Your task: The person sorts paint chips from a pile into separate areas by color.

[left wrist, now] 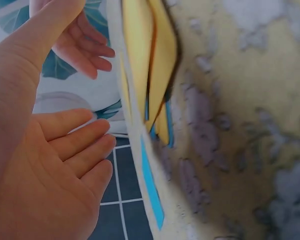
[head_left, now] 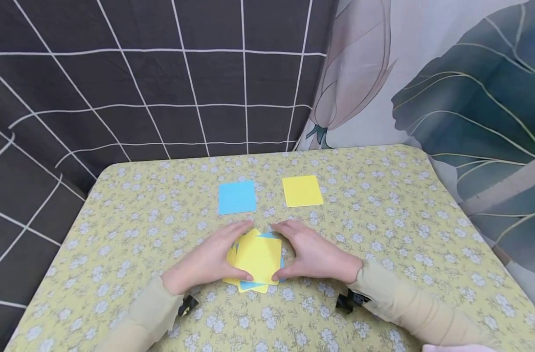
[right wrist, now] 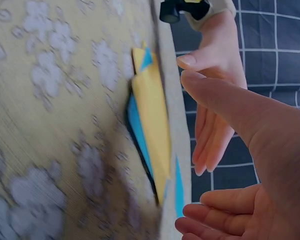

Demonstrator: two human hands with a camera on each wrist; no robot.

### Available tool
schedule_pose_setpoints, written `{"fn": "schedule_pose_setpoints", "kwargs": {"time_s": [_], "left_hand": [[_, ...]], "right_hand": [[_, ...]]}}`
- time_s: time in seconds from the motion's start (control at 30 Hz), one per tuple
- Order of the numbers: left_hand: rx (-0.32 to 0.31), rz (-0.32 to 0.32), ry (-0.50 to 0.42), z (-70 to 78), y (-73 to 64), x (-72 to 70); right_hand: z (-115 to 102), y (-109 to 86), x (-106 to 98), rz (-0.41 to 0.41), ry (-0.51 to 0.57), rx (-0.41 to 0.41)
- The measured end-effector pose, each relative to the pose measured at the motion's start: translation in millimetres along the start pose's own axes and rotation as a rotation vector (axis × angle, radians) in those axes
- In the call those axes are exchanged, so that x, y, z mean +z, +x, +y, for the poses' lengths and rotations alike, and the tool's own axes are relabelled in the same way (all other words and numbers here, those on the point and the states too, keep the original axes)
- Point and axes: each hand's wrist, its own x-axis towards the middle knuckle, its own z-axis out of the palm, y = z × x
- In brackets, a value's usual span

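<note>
A loose pile of yellow and blue square cards (head_left: 259, 259) lies near the middle of the table, its cards turned at different angles. My left hand (head_left: 210, 261) curves around the left side of the pile, thumb at the near edge. Opposite it, my right hand (head_left: 311, 252) curves around the right side. In the wrist views, the left hand (left wrist: 65, 165) and right hand (right wrist: 270, 130) have spread, relaxed fingers and grip no card. Whether the thumbs touch the pile I cannot tell. Beyond the hands lie a single blue card (head_left: 236, 197) and a single yellow card (head_left: 302, 191).
A yellow floral tablecloth (head_left: 395, 210) covers the table. Behind it hangs a dark cloth with a white grid (head_left: 214, 78), and at the right a curtain with large leaves (head_left: 479, 107). Black straps with small devices (head_left: 353, 299) sit at the wrists.
</note>
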Motion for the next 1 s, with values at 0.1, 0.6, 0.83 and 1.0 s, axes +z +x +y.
{"fn": "schedule_pose_setpoints", "kwargs": {"time_s": [0.1, 0.6, 0.83, 1.0], "left_hand": [[0.012, -0.025, -0.007, -0.2, -1.7, 4.1], [-0.02, -0.098, -0.015, -2.0, -5.0, 11.6], [-0.023, -0.102, -0.023, -2.2, -5.4, 11.8], [-0.017, -0.097, -0.022, -2.0, -5.7, 11.8]], "right_hand": [[-1.0, -0.7, 6.2, -0.018, 0.008, -0.012], [-1.2, 0.7, 22.1, -0.021, -0.033, -0.015], [-1.0, 1.9, 23.9, -0.015, -0.038, -0.01], [-1.7, 1.9, 23.2, -0.011, -0.027, 0.002]]}}
